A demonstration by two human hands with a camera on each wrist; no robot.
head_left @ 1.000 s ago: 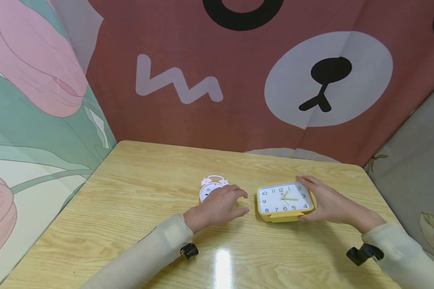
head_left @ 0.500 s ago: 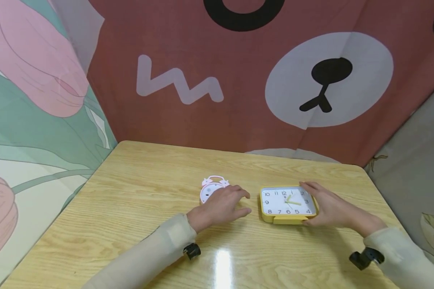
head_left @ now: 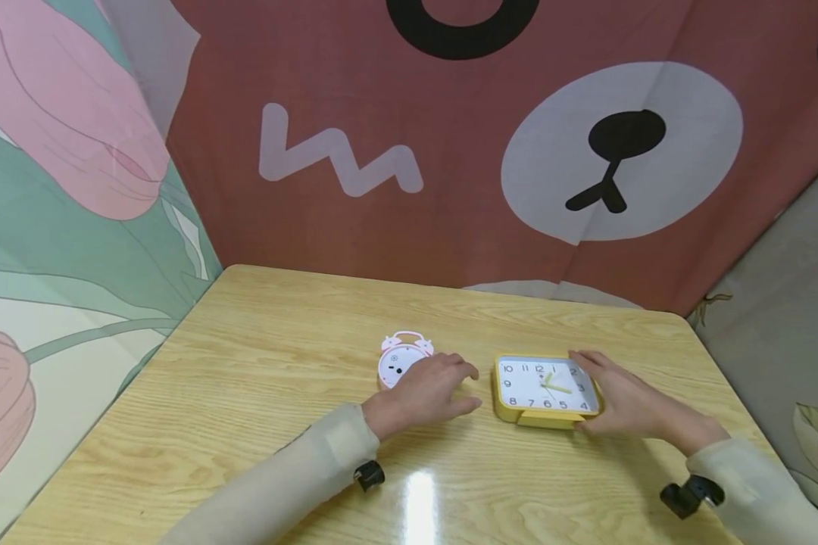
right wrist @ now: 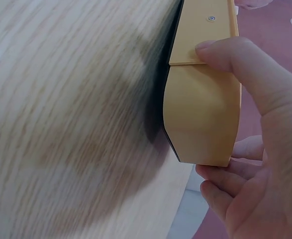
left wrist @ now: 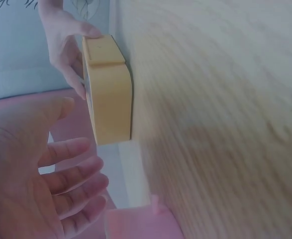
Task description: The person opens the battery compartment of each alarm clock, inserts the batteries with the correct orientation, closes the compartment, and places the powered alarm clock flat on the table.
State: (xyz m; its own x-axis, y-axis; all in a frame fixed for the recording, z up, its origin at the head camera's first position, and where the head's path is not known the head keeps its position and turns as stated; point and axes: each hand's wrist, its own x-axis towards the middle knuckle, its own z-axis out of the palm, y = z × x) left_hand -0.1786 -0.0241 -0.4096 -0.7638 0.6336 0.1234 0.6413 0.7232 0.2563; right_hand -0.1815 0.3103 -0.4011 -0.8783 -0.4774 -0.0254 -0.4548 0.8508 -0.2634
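Note:
A yellow rectangular clock (head_left: 547, 386) with a white dial faces up at the right of the table. My right hand (head_left: 630, 401) grips its right end; in the right wrist view the thumb presses one long side of the yellow clock (right wrist: 203, 104) and the fingers (right wrist: 225, 179) lie against the opposite side. Whether its back fully touches the wood I cannot tell. My left hand (head_left: 426, 390) hovers between the two clocks, fingers relaxed and apart from the yellow one. Partly hidden behind it is a small pink twin-bell alarm clock (head_left: 394, 362), a pink corner also showing in the left wrist view.
The light wooden table (head_left: 273, 348) ends at a back edge against a reddish-brown curtain (head_left: 341, 235) printed with a bear face. A flowered cloth (head_left: 95, 257) hangs on the left, a greyish one (head_left: 784, 303) on the right.
My right hand has shifted the yellow clock slightly right and nearer to me, and it has turned a little. My left hand has drifted slightly right, baring more of the pink alarm clock.

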